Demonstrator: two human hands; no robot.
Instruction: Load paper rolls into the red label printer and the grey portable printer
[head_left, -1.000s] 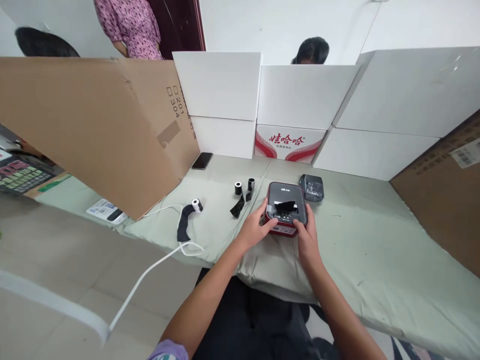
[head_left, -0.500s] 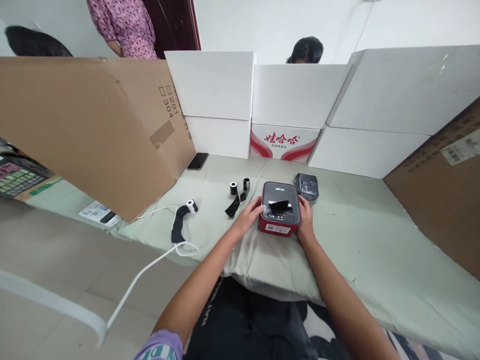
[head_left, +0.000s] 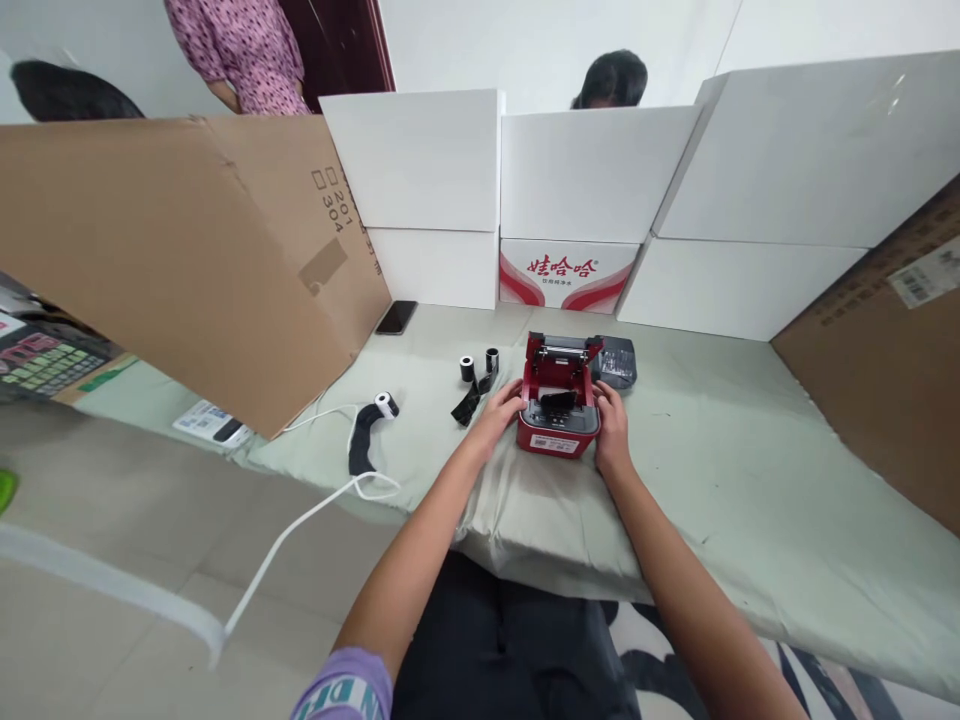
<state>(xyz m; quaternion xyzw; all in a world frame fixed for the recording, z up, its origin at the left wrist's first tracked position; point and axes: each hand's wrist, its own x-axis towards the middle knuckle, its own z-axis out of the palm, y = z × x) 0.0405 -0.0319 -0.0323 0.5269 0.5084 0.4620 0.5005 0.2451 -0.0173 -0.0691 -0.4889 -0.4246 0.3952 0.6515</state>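
Note:
A small red and grey label printer (head_left: 556, 405) stands on the pale green cloth, its lid swung up at the back. A black strip of tape sticks out of its top. My left hand (head_left: 501, 410) presses against the printer's left side and my right hand (head_left: 611, 425) grips its right side. Two small black rolls (head_left: 478, 365) with a loose black strip lie just left of the printer. A white-cored roll with a black tail (head_left: 373, 425) lies further left.
A second grey printer (head_left: 619, 362) sits right behind the red one. A phone (head_left: 396, 317) lies near the white boxes (head_left: 592, 200) at the back. A big cardboard sheet (head_left: 187, 250) leans at the left, a white cable (head_left: 300, 520) trails off the edge. People stand beyond the boxes.
The printer's lid was closed before and now stands open at the back. My hands slid from the front to the sides of the printer.

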